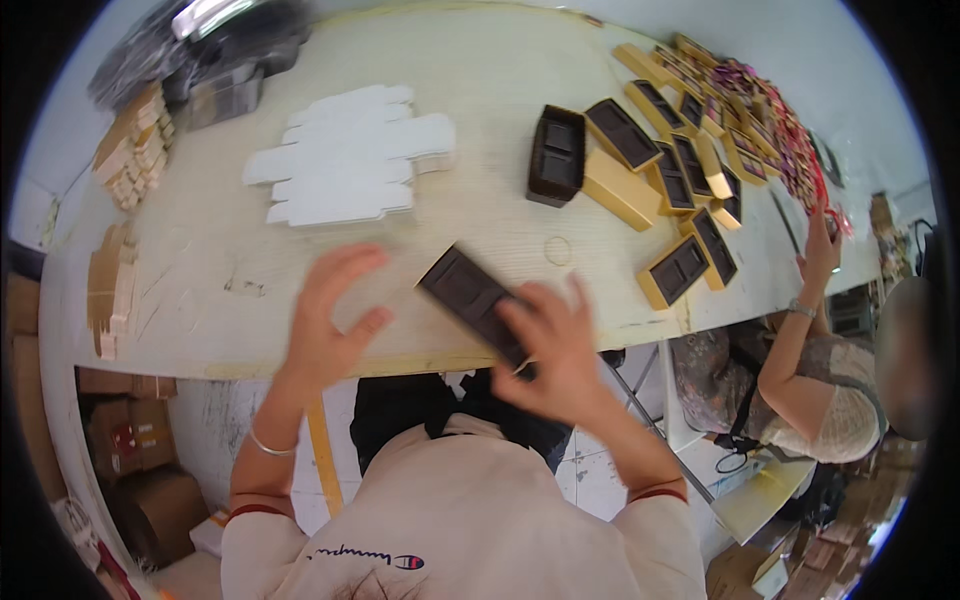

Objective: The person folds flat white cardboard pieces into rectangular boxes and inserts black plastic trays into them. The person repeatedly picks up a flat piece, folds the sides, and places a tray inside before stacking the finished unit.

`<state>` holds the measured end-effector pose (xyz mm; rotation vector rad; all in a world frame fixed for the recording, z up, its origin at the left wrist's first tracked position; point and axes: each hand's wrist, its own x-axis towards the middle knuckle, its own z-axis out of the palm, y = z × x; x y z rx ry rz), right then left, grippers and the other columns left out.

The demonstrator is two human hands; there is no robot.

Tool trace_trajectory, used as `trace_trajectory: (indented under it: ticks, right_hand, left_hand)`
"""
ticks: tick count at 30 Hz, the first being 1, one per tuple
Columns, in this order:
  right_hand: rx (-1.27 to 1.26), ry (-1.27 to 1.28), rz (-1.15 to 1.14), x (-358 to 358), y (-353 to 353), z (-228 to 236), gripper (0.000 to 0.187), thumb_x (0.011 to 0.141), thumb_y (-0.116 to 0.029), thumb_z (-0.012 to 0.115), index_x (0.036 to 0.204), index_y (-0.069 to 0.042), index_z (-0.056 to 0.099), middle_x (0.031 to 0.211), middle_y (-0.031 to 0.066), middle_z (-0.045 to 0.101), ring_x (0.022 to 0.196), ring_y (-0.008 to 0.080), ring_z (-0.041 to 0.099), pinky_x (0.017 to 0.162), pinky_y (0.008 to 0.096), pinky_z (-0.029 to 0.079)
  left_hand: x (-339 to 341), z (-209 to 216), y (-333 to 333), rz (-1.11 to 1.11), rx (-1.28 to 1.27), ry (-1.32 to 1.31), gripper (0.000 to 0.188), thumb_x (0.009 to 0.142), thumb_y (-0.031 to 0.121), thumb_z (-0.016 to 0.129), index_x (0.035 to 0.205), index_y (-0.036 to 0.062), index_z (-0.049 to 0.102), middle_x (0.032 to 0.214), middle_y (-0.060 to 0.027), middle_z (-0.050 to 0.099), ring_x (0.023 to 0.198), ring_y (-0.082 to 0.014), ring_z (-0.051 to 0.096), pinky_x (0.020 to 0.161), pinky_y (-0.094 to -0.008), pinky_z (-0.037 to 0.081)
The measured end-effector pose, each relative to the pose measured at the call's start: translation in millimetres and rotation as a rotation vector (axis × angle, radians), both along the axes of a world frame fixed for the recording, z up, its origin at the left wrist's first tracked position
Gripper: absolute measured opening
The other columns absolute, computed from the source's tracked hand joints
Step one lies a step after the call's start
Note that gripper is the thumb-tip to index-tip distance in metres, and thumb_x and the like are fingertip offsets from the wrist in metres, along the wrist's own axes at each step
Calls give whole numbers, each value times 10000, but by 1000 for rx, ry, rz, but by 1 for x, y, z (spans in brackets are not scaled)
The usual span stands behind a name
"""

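My right hand (555,345) grips the near right end of a small box with a dark two-compartment insert (465,290), tilted across the near part of the table. Fingers are partly blurred, with the thumb by the box's near end. To the left of that box my left hand (335,315) is raised with fingers and thumb apart, holding nothing. Beyond it lies a stack of flat white carton blanks (345,160). A deeper dark stack of trays (556,155) stands on the table at right of centre.
Several gold boxes with dark inserts (672,270) crowd the right side, with red ribbons (800,165) behind. Cardboard stacks (112,290) and a clear plastic container (225,95) stand at left. A rubber band (558,250) lies nearby. Another person's hand (820,245) works at right.
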<state>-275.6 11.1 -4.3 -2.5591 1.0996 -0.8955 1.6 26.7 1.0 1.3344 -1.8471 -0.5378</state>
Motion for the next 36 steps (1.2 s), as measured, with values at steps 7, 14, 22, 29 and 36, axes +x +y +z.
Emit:
trace_trajectory:
  ticks: [7,14,22,29,36]
  right_hand:
    - [-364,194,-453,-146,-141,102,592,781,-328,748,1275,-64,557,1298,230,509,1228,388,467,1048,454,345]
    - [-242,11,-233,-83,-74,55,428,763,-178,758,1150,-55,623,1288,178,526,1203,368,493,1060,504,348]
    - [56,-226,-75,-32,2,-23,367,766,-85,721,1111,-26,608,1251,185,539,1173,378,507,1059,520,343]
    - [133,-396,-159,-27,16,-32,472,761,-77,738,1199,-17,574,1295,232,511,1196,391,500,1005,480,401]
    - [-345,-218,161,-25,30,-23,519,823,-242,709,1247,-38,491,1162,207,589,1026,368,570,877,468,439]
  left_hand:
    - [28,15,-68,225,-94,-562,488,771,159,733,1221,43,585,1329,-173,530,1235,-361,478,1032,-432,383]
    - [57,28,-78,40,130,-409,330,777,51,701,1084,-50,632,1178,-200,624,1059,-358,589,928,-364,458]
    - [66,36,-82,160,-107,-507,105,822,-2,641,906,-66,649,835,-136,678,708,-234,622,668,-283,481]
    - [50,70,-69,270,-561,-283,100,769,36,706,830,-20,649,788,-115,674,712,-241,660,662,-298,527]
    - [-56,26,40,-269,-628,-431,91,718,63,678,798,88,644,846,-51,657,723,-188,668,562,-275,544]
